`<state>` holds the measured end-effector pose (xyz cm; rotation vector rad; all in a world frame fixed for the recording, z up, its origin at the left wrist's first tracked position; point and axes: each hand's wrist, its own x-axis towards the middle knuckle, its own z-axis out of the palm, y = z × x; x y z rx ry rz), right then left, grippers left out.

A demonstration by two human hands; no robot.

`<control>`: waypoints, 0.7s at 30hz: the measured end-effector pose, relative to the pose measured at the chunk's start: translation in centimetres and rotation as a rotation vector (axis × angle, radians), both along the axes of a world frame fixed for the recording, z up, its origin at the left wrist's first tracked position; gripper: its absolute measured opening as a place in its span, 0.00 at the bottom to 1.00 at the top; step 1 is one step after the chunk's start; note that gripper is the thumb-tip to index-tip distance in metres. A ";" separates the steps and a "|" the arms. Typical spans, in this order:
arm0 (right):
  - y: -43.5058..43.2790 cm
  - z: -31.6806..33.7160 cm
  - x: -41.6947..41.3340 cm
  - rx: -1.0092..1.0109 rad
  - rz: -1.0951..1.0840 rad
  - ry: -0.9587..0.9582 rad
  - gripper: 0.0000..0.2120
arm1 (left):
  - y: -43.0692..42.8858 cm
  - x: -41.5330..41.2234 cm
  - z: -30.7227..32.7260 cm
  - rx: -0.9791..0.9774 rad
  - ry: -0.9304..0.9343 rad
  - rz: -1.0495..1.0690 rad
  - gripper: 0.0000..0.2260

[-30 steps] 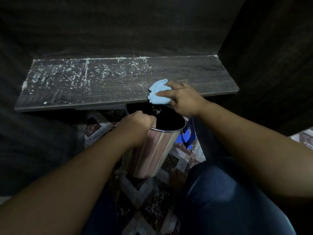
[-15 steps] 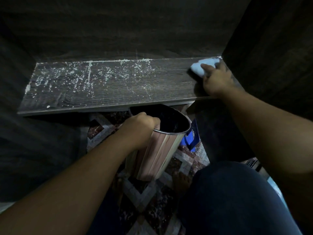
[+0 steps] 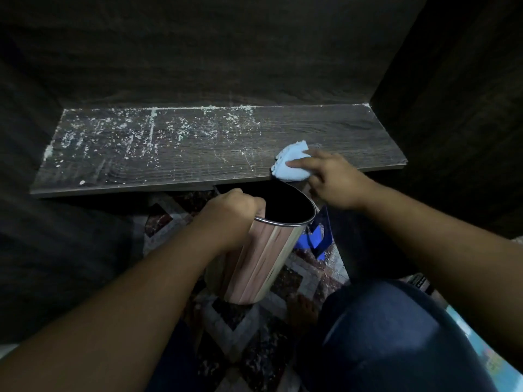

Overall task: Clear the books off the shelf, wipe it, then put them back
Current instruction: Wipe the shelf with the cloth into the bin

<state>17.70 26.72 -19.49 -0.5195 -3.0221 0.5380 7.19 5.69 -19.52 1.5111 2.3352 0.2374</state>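
Right hand (image 3: 332, 181), at centre right of the frame, presses a crumpled pale blue cloth (image 3: 288, 164) flat on the front edge of the dark wooden shelf (image 3: 325, 131), forefinger stretched straight across it; the thumb is hidden. Just below, at centre frame, the left hand (image 3: 229, 215) grips the rim of a shiny steel bin (image 3: 263, 253), fingers curled over the lip, the bin tilted with its mouth under the shelf edge. White dust (image 3: 135, 137) speckles the shelf's left half. Patterned floor tiles (image 3: 240, 321) lie underneath, a jeans-clad knee (image 3: 382, 335) at lower right.
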 end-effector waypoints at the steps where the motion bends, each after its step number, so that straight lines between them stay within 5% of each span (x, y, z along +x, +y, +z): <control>1: 0.4 0.7 -0.1 -0.114 -0.049 0.041 0.22 | 0.0 0.0 0.0 0.003 -0.006 0.001 0.11; 3: 1.9 1.6 -0.7 -0.192 -0.203 0.182 0.21 | 0.1 -0.1 0.0 0.007 -0.015 0.010 0.11; 6: 5.1 2.2 -2.3 0.011 -0.412 0.297 0.22 | 0.4 -0.2 -0.2 -0.004 -0.033 0.027 0.13; 11: 8.7 1.1 -5.7 0.131 -0.715 0.065 0.25 | 0.8 -0.7 -0.7 0.017 -0.041 0.007 0.12; 15: 8.9 0.1 -9.0 0.033 -0.758 -0.178 0.28 | 1.2 -1.1 -1.0 0.045 -0.040 0.006 0.11; 21: 4.4 -0.6 -12.3 0.132 -0.610 -0.139 0.26 | 1.6 -1.5 -1.7 0.040 -0.039 0.033 0.12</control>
